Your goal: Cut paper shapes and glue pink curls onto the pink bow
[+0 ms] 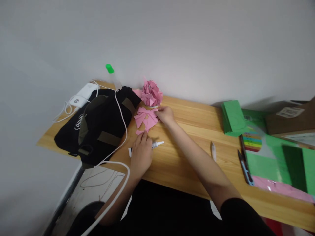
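A flat piece of pink paper (150,122), cut into petal-like strips with gaps between them, lies on the wooden table. At its right edge my right hand (165,115) is closed, the thumb and fingers pinching the paper. My left hand (142,151) rests palm down, its fingers stretched out and the tips touching the paper's lower end. Partly covered by that hand is a white glue tube (157,144) with a pointed nozzle toward the right. Just behind the flat paper stands a ruffled pink paper flower (152,93).
A black bag (108,121) fills the table's left side, near a white power bank (86,91) with cables. A white cable crosses in front of my left forearm. To the right are a pen (213,151), thread snips (245,167), green paper (233,117) and a cardboard box (291,121).
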`<action>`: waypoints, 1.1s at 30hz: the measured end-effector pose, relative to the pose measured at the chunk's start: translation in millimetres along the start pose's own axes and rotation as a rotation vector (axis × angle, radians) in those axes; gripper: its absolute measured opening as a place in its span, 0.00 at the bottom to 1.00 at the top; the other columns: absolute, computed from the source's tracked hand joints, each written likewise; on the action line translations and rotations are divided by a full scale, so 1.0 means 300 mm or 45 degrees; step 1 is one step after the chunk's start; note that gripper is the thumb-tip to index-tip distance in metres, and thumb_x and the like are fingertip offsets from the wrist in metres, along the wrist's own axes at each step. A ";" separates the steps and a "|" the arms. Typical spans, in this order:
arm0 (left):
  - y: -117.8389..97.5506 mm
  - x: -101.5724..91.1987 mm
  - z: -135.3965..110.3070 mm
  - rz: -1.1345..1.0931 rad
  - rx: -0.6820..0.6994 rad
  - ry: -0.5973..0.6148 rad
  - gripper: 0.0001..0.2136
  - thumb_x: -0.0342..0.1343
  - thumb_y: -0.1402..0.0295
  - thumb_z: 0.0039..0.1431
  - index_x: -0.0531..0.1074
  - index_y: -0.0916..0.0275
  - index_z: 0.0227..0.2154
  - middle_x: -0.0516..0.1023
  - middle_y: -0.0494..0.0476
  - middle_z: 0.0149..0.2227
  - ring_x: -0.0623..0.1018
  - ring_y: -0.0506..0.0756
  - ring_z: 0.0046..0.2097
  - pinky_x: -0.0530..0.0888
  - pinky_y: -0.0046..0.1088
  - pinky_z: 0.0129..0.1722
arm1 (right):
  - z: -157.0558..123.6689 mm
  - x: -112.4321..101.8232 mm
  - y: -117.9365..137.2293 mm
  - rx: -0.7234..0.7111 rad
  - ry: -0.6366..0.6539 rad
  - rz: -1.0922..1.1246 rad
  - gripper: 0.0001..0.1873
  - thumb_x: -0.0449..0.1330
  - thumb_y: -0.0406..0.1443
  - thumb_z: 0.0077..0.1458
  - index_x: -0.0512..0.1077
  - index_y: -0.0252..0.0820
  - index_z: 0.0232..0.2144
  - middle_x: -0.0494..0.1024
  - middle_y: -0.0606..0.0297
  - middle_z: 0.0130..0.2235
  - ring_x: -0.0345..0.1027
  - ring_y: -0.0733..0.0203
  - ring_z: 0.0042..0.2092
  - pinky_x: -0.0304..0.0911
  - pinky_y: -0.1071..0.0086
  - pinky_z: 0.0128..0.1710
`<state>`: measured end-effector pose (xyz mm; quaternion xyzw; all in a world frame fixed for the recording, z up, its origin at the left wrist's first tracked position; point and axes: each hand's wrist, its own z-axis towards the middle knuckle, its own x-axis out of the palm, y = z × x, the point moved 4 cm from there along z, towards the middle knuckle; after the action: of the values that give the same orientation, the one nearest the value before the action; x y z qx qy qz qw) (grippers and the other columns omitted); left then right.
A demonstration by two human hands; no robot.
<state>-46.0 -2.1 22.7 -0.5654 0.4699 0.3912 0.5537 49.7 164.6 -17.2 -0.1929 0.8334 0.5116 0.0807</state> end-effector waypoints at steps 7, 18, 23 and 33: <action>0.006 -0.003 0.011 -0.031 0.015 -0.029 0.13 0.49 0.80 0.59 0.74 0.66 0.43 0.70 0.70 0.62 0.68 0.67 0.65 0.68 0.48 0.62 | -0.015 -0.008 0.011 -0.099 -0.048 -0.051 0.12 0.61 0.39 0.65 0.73 0.37 0.47 0.77 0.60 0.45 0.75 0.59 0.41 0.74 0.62 0.39; 0.032 -0.106 0.002 -0.069 -0.180 -0.040 0.07 0.49 0.72 0.62 0.69 0.64 0.41 0.80 0.66 0.38 0.81 0.64 0.40 0.74 0.38 0.36 | -0.173 -0.076 -0.044 -0.182 -0.026 -0.009 0.13 0.58 0.42 0.67 0.74 0.36 0.37 0.77 0.66 0.33 0.72 0.65 0.30 0.71 0.68 0.31; 0.062 -0.123 0.112 -0.022 -0.346 -0.123 0.14 0.43 0.68 0.68 0.63 0.67 0.52 0.77 0.71 0.48 0.81 0.65 0.46 0.74 0.38 0.40 | -0.227 -0.074 -0.136 -0.194 0.087 0.038 0.12 0.59 0.41 0.67 0.73 0.36 0.37 0.76 0.68 0.32 0.71 0.67 0.28 0.71 0.70 0.29; 0.062 -0.138 0.266 0.190 -0.400 -0.060 0.16 0.45 0.72 0.65 0.71 0.72 0.50 0.72 0.76 0.50 0.76 0.69 0.52 0.74 0.41 0.46 | -0.238 -0.069 -0.217 -0.366 0.027 0.085 0.11 0.60 0.40 0.66 0.73 0.36 0.38 0.76 0.67 0.33 0.71 0.66 0.30 0.71 0.68 0.31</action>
<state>-68.1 82.2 51.2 -0.5992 0.4305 0.5130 0.4388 99.3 80.3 -30.8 -0.1802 0.7582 0.6261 0.0265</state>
